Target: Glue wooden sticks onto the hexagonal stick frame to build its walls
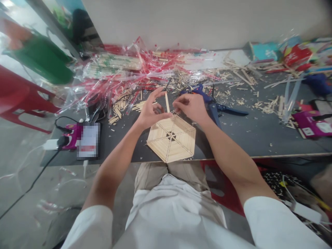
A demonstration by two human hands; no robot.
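Observation:
A wooden stick (167,102) stands nearly upright between the thumb and index finger of my left hand (153,109). The stick's lower end is by the top edge of a flat hexagonal panel of wooden sticks (178,148), which lies near the table's front edge. Dark lines run from its corners to a small dark opening at the centre. Just right of the stick, my right hand (192,106) has its fingers pinched together; whatever is between them is too small to make out. Beyond that hand lie a blue glue gun (198,90) and a blue-handled cutting tool (228,110).
Clear and red plastic wrappers (145,64) with bundled sticks pile up along the back. Cut stick pieces (120,107) scatter across the dark table (241,135). A phone (88,141) and a purple power strip (70,136) sit left; another purple box (312,123) is right.

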